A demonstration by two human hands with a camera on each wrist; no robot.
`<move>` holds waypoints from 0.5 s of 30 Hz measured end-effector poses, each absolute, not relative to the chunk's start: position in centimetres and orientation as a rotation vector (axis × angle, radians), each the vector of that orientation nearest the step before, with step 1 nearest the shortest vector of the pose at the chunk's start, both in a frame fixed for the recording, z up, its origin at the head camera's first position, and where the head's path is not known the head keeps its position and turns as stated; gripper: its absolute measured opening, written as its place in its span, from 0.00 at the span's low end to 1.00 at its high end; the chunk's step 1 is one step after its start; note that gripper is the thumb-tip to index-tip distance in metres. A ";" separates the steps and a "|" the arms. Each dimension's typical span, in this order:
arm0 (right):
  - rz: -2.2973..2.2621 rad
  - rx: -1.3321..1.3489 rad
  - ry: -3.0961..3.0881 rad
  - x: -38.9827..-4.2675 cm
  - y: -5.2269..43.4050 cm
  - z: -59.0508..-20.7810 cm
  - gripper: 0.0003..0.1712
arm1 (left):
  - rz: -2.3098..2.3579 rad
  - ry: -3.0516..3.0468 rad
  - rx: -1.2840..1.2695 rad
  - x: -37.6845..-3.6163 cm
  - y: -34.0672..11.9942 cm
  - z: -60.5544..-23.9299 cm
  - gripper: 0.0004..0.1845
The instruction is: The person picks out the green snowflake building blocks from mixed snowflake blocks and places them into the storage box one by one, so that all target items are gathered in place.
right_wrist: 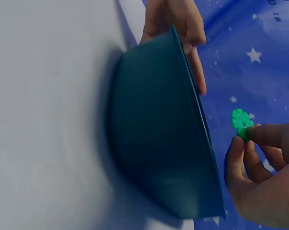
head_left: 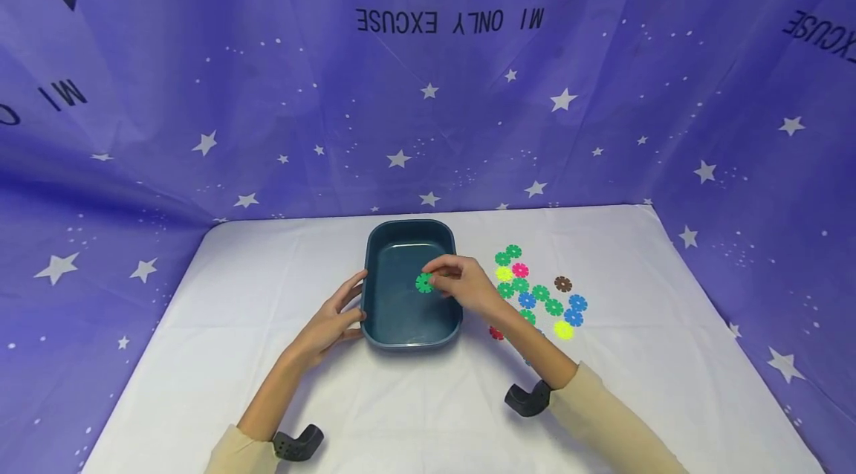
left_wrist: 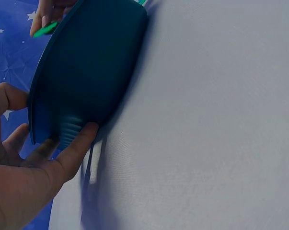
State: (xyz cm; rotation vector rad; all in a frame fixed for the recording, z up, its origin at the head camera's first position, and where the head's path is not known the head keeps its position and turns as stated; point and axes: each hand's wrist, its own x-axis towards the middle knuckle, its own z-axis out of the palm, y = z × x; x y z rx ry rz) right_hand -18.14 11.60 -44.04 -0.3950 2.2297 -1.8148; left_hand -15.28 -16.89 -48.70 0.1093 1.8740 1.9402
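Note:
A dark teal tray (head_left: 411,345) stands on the white table. My left hand (head_left: 332,324) touches its left side, the fingers spread along the outer wall and near the rim, as the left wrist view shows. Above the tray, my right hand (head_left: 463,284) pinches a green snowflake disc (head_left: 424,282) between thumb and fingers. The notched edge of that green disc (right_wrist: 241,119) shows in the right wrist view, apart from the tray. No other disc is visible on the part of the tray floor that I see.
Several loose discs lie right of the tray: green (head_left: 540,293), blue (head_left: 527,300), yellow (head_left: 564,330), pink (head_left: 520,270), brown (head_left: 563,284) and red (head_left: 496,333). The right forearm covers some. A purple star-patterned curtain (head_left: 428,125) surrounds the table's back and sides.

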 end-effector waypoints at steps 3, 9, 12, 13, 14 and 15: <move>-1.821 -0.411 2.200 -18.0 10.3 -44.4 0.11 | 1.939 1.875 0.110 -15.3 -16.8 -48.7 0.44; -1.657 -0.486 2.305 -17.6 7.9 -45.7 0.09 | 1.952 1.858 0.099 -15.3 -16.7 -48.8 0.44; -1.538 -0.512 2.375 -17.5 6.9 -46.3 0.10 | 1.955 1.857 0.097 -15.2 -16.8 -48.9 0.44; -1.512 -0.520 2.384 -17.5 6.6 -46.5 0.10 | 1.955 1.858 0.099 -15.2 -16.8 -48.9 0.44; -1.487 -0.523 2.392 -17.6 6.4 -46.7 0.10 | 1.954 1.861 0.105 -15.2 -16.8 -48.9 0.44; -1.458 -0.521 2.401 -17.6 6.2 -46.9 0.10 | 1.953 1.862 0.106 -15.2 -16.8 -48.9 0.44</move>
